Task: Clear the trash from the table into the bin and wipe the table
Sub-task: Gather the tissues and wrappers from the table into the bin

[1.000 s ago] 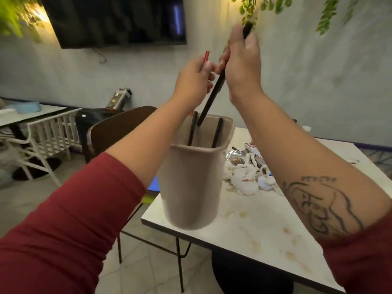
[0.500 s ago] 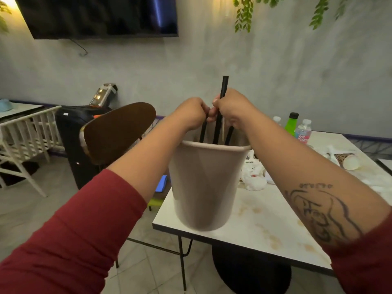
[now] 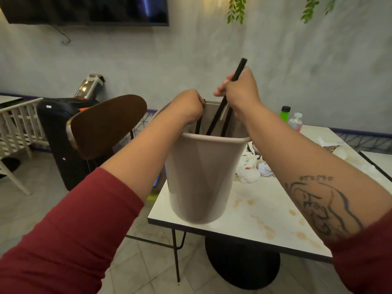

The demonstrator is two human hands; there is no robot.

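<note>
A tall beige bin (image 3: 199, 177) stands on the near left corner of the stained white table (image 3: 265, 219). My left hand (image 3: 188, 105) is curled into a fist at the bin's far rim, and a thin black stick (image 3: 198, 126) runs down from it into the bin. My right hand (image 3: 239, 90) hovers just above the bin's mouth and grips a long black stick (image 3: 240, 67), tilted, with its lower end inside the bin. More black sticks lean inside. Crumpled white tissues (image 3: 250, 168) lie on the table behind the bin.
A green bottle (image 3: 285, 113) and a clear water bottle (image 3: 296, 122) stand at the table's far edge. A paper cup (image 3: 339, 152) lies on its side at the right. A brown chair (image 3: 106, 124) stands left of the table, with a black case (image 3: 57, 134) behind it.
Both hands came down from high above the bin to its mouth, lowering the sticks into it. My right hand has since lifted slightly and its stick now tilts to the right.
</note>
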